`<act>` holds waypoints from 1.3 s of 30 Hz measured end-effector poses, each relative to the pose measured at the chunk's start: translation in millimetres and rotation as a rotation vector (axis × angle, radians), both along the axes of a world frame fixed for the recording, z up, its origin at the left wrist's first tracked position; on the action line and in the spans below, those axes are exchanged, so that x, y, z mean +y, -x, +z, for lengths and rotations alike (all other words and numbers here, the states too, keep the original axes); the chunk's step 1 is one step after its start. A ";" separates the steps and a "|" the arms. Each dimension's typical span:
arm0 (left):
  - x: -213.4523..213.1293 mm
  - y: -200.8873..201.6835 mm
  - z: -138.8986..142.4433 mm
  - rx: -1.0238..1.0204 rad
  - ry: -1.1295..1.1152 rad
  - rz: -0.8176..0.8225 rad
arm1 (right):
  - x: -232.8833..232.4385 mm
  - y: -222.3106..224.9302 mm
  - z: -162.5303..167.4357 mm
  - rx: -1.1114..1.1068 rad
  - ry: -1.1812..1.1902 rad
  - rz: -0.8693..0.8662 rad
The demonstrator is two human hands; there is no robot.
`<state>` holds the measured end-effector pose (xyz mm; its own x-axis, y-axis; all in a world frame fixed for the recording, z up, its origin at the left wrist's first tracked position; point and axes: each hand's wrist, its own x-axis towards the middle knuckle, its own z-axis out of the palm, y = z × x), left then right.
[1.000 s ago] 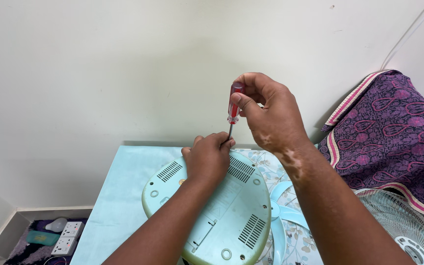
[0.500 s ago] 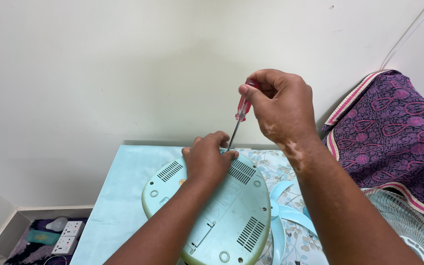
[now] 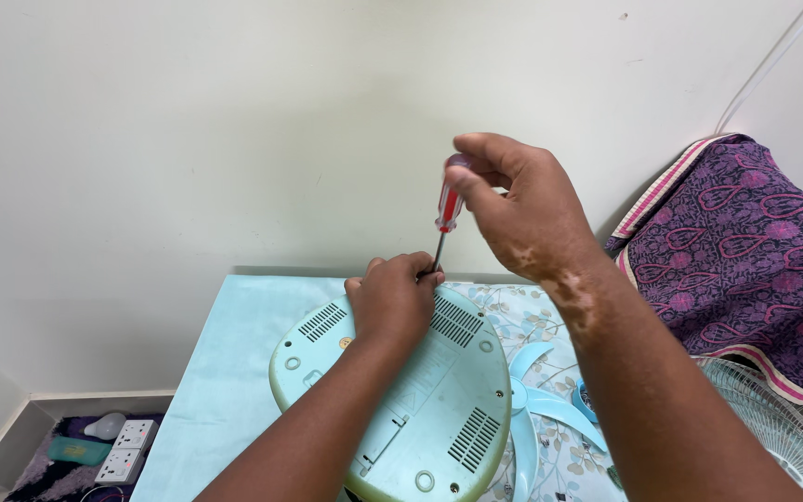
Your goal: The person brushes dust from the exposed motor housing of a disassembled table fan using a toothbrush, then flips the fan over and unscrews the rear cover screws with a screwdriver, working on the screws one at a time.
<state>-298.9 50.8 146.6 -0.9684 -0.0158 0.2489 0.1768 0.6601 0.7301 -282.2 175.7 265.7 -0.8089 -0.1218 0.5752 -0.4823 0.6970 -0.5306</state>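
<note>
A round pale green fan base (image 3: 420,400) lies upside down on a light blue table (image 3: 225,372), its vented underside facing me. My left hand (image 3: 392,299) rests on the base's far edge, fingers curled around the shaft tip of a screwdriver. My right hand (image 3: 513,200) grips the top of the red and clear screwdriver handle (image 3: 448,206), which stands nearly upright above the base. The screwdriver's tip is hidden behind my left fingers.
Light blue fan blades (image 3: 541,400) lie on a floral cloth right of the base. A white wire fan guard (image 3: 783,437) sits at the lower right. Purple patterned fabric (image 3: 745,251) hangs at the right. A power strip (image 3: 123,451) and a bulb (image 3: 104,426) lie on the floor at left.
My right hand has shifted slightly on the screwdriver handle, and the screwdriver's tilt has changed a little. My left hand stays on the base.
</note>
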 end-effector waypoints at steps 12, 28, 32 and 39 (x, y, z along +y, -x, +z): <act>-2.5 -4.7 6.7 -0.038 0.022 -0.012 | -7.8 -15.5 3.3 0.091 0.078 -0.123; -3.8 -8.2 4.4 -0.009 0.004 -0.009 | -8.9 -17.9 9.2 0.002 0.006 -0.037; -4.3 -7.9 6.3 -0.003 0.021 -0.004 | -18.5 -24.5 15.8 -0.049 0.102 -0.127; -7.8 -8.8 4.3 0.006 0.003 -0.032 | -17.8 -22.7 14.1 0.011 0.032 -0.215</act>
<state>-290.1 43.0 150.9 -0.9669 0.0156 0.2546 0.2020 0.6565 0.7268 -259.5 157.8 279.8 -0.8079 0.0716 0.5850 -0.3299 0.7676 -0.5495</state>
